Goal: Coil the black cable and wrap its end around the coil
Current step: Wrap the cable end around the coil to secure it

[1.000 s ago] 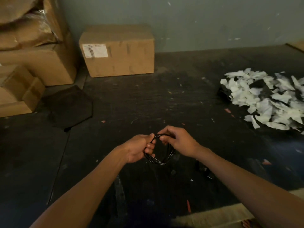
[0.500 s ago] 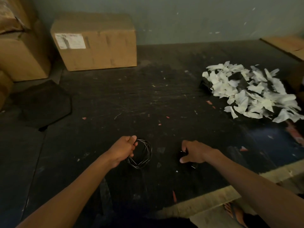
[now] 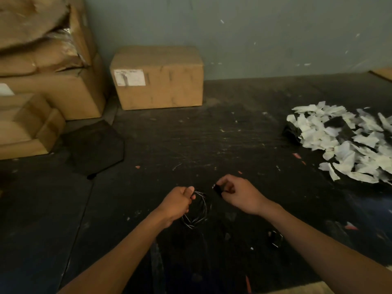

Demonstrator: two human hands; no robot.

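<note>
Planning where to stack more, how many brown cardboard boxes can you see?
5: labelled brown cardboard box against the wall; three stacked far left; one corner at right edge. More may be hidden.

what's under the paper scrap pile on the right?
Black material shows through gaps in the paper scraps and at the pile's left edge, on the dark surface. What it is, or anything else underneath, is covered.

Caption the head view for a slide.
Left hand holds the coiled black cable; right hand pinches a small black piece beside it.
</note>
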